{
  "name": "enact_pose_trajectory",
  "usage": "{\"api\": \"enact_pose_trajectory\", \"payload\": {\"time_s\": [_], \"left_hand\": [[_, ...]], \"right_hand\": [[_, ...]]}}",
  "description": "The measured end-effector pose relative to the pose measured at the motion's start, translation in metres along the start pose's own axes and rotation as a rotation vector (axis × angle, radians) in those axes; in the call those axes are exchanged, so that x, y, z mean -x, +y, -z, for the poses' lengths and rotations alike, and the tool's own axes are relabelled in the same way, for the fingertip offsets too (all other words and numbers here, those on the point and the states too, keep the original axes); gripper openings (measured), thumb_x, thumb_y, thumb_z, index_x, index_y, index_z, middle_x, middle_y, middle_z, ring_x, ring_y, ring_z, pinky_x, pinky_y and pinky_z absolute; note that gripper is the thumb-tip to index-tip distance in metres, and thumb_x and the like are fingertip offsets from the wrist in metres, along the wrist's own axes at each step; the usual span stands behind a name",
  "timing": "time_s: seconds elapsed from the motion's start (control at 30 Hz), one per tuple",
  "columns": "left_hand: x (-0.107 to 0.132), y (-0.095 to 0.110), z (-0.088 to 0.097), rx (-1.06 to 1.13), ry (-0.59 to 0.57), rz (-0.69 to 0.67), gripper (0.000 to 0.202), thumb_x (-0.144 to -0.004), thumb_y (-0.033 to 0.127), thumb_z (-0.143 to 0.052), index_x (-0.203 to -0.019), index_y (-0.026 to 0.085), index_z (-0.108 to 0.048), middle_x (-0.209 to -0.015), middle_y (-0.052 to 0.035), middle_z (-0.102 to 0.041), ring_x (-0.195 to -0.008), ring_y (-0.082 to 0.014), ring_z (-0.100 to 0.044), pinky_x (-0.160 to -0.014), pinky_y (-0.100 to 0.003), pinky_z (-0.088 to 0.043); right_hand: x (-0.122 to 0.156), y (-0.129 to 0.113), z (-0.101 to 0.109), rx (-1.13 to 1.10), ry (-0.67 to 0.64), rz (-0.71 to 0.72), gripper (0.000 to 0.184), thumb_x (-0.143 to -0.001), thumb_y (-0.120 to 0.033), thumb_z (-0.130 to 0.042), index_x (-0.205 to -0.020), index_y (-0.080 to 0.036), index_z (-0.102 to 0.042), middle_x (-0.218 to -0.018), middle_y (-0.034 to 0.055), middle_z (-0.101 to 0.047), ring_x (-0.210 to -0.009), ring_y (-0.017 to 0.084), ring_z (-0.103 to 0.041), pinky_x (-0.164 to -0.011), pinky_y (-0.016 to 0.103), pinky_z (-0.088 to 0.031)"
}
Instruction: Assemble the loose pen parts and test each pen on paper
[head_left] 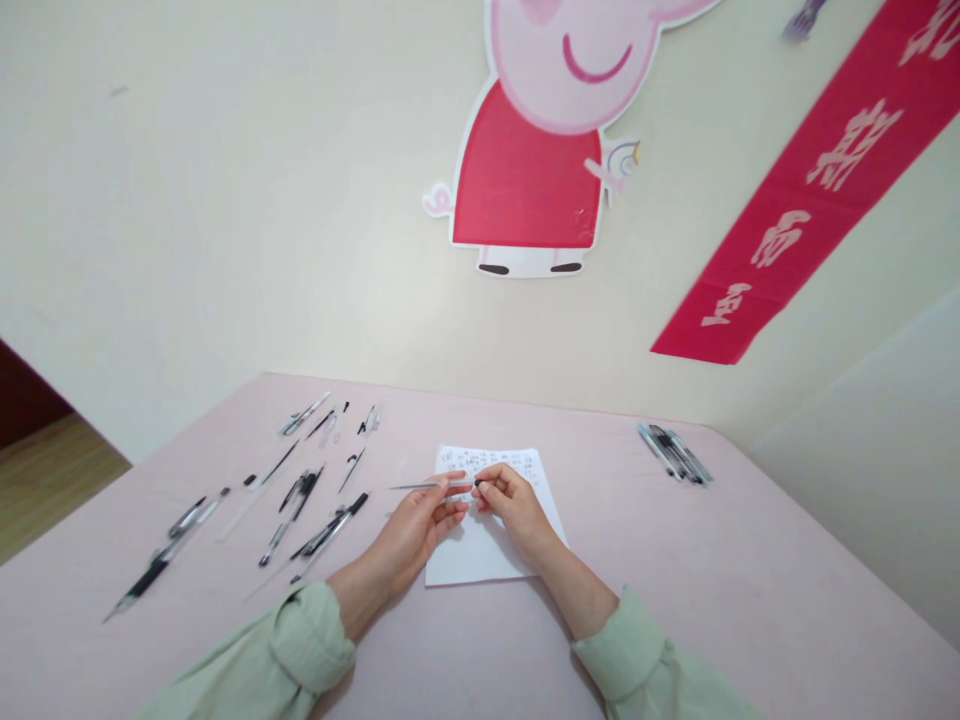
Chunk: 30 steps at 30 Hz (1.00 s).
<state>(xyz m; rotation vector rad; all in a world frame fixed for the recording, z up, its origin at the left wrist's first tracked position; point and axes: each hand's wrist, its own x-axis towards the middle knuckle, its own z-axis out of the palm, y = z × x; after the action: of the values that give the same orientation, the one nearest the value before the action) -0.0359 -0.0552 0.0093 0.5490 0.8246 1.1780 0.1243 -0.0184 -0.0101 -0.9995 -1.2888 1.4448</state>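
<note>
Over a sheet of white paper (480, 555) with handwriting on its upper part, my two hands meet at a thin pen part (411, 486). It lies level, and I cannot tell whether it is a barrel or a refill. My left hand (424, 520) grips it between thumb and fingers, its left end sticking out past them. At the other end, my right hand (517, 505) pinches a small black pen piece (477, 483). Whether that piece is fitted on or only touching the end is hidden by the fingertips.
Left of the paper lie several groups of loose pen parts, including a pen with a black grip (146, 580), a clear barrel (247, 510) and a black-capped piece (349, 510). A bundle of pens (675, 455) lies far right on the pink tabletop (750, 580). Behind it stands a wall (225, 200).
</note>
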Motion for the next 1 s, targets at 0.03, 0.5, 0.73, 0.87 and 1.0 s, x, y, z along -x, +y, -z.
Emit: {"api": "enact_pose_trajectory", "payload": {"time_s": [0.03, 0.5, 0.73, 0.87, 1.0], "left_hand": [[-0.0002, -0.0003, 0.0004, -0.002, -0.002, -0.001, 0.022, -0.088, 0.025, -0.061, -0.104, 0.013, -0.068, -0.104, -0.0118, -0.07, -0.078, -0.0109, -0.064, -0.076, -0.022, -0.053], [-0.0005, -0.001, 0.001, -0.001, 0.002, 0.002, 0.021, -0.087, 0.024, -0.062, -0.104, 0.013, -0.068, -0.103, -0.011, -0.07, -0.078, -0.0108, -0.064, -0.075, -0.021, -0.053], [-0.0007, -0.0014, 0.0012, -0.02, 0.007, -0.001, 0.022, -0.087, 0.026, -0.062, -0.104, 0.013, -0.068, -0.104, -0.0108, -0.07, -0.079, -0.0109, -0.064, -0.076, -0.022, -0.053], [-0.0009, -0.0015, 0.0012, -0.028, 0.003, 0.001, 0.022, -0.087, 0.026, -0.062, -0.105, 0.013, -0.068, -0.105, -0.0118, -0.07, -0.079, -0.0108, -0.064, -0.076, -0.022, -0.053], [-0.0016, -0.0027, 0.0025, -0.026, -0.021, -0.005, 0.025, -0.087, 0.028, -0.062, -0.107, 0.013, -0.067, -0.108, -0.0123, -0.069, -0.08, -0.0106, -0.064, -0.076, -0.021, -0.053]], "right_hand": [[0.0, -0.0003, 0.0, 0.004, 0.003, 0.003, 0.02, -0.075, -0.033, -0.065, -0.088, -0.019, -0.059, -0.075, -0.0006, -0.066, -0.063, 0.011, -0.059, -0.065, 0.026, -0.047], [0.0002, -0.0024, 0.0003, 0.055, 0.018, 0.041, 0.018, -0.074, -0.034, -0.065, -0.085, -0.021, -0.06, -0.073, -0.0009, -0.065, -0.063, 0.012, -0.058, -0.063, 0.027, -0.047], [-0.0007, -0.0014, 0.0008, 0.064, 0.011, 0.059, 0.017, -0.074, -0.032, -0.064, -0.086, -0.02, -0.059, -0.074, -0.0014, -0.064, -0.062, 0.012, -0.056, -0.061, 0.026, -0.045], [-0.0007, -0.0017, 0.0004, 0.087, 0.016, 0.067, 0.017, -0.073, -0.031, -0.064, -0.085, -0.02, -0.06, -0.075, -0.0013, -0.062, -0.063, 0.012, -0.056, -0.061, 0.026, -0.045], [-0.0014, -0.0001, 0.0018, 0.101, 0.009, 0.092, 0.016, -0.074, -0.03, -0.064, -0.086, -0.02, -0.061, -0.075, -0.0008, -0.063, -0.067, 0.014, -0.057, -0.064, 0.027, -0.046]]}}
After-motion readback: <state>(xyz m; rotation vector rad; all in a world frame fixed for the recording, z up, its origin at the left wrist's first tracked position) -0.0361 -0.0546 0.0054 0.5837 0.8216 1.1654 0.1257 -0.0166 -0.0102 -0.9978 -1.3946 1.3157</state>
